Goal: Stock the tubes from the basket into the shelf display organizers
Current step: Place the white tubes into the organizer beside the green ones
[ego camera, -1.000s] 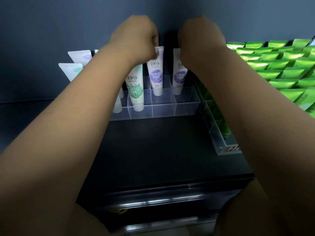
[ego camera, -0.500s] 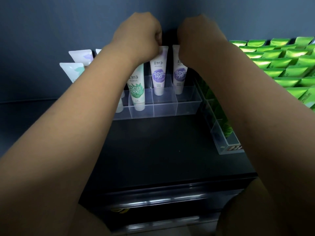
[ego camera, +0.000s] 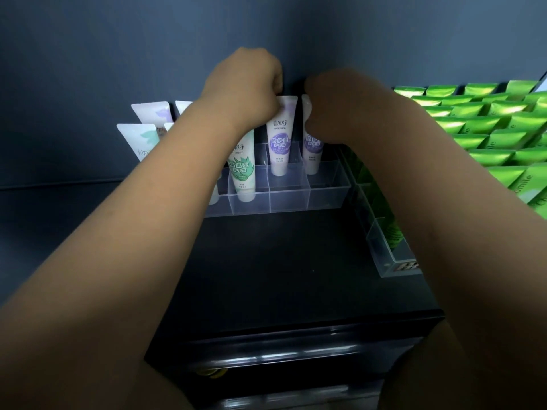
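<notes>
purple tube (ego camera: 281, 143) stands cap-down in a clear organizer (ego camera: 325, 199) at the back of a black shelf (ego camera: 281, 261), second row from the front. left hand (ego camera: 245, 87) is curled tight over its crimped top, fingers closed on the crimp's left corner; the right corner sticks out past the knuckles. right purple tube (ego camera: 312, 149) stands in the next cell to the right, same row, also cap-down. right hand (ego camera: 334, 105) sits over its top, back of the hand to the camera, fingers hidden, so cannot tell if it grips the tube or only rests on it. the hands are near each other with a thin gap between. green-leaf tube (ego camera: 243, 173) stands one row nearer and one column left, cap-down, its top hidden behind the left wrist. white tubes (ego camera: 151, 113) stand crimp-up at the organizer's left end, partly hidden by the left forearm. second organizer (ego camera: 384, 261) sits just beside the first on the right and runs toward the shelf front, packed with rows of green tubes (ego camera: 488, 125). a label (ego camera: 408, 266) is on its front wall, too blurred to read. dark wall (ego camera: 118, 54) is behind everything.
</notes>
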`<action>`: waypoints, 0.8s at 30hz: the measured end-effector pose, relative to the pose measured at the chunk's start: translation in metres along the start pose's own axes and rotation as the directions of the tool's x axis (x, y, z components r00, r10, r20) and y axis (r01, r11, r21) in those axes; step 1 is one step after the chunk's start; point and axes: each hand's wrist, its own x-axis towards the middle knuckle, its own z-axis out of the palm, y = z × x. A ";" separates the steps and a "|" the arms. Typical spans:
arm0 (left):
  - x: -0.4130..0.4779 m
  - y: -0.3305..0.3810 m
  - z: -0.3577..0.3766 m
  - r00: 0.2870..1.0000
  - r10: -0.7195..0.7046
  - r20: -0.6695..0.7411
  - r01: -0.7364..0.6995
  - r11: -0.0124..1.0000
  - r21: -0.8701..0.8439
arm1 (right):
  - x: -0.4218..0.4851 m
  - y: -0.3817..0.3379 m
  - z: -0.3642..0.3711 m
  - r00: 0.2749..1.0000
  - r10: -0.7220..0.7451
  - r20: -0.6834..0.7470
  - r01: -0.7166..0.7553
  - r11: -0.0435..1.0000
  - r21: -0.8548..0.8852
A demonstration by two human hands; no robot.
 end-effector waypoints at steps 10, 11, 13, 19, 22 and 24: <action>-0.036 0.020 -0.019 0.978 -0.062 -0.200 0.089 0.988 0.126 | -0.034 -0.002 0.013 0.931 -0.040 -0.363 0.075 0.994 0.083; -0.044 0.022 -0.023 0.959 -0.114 -0.259 0.147 0.983 0.113 | -0.039 -0.004 0.015 0.922 -0.041 -0.385 0.087 0.991 0.104; -0.064 0.024 -0.032 0.908 -0.240 -0.344 0.273 0.961 0.052 | -0.051 -0.009 0.019 0.906 -0.037 -0.421 0.109 0.983 0.149; -0.140 0.006 -0.050 0.880 -0.375 -0.292 0.408 0.911 0.058 | -0.090 -0.046 0.019 0.920 -0.077 -0.384 0.194 0.941 0.276; -0.198 -0.013 -0.060 0.871 -0.411 -0.269 0.454 0.883 0.121 | -0.110 -0.073 0.016 0.914 -0.147 -0.379 0.273 0.913 0.304; -0.238 -0.026 -0.068 0.846 -0.447 -0.290 0.498 0.857 0.133 | -0.123 -0.093 0.017 0.902 -0.217 -0.374 0.336 0.897 0.288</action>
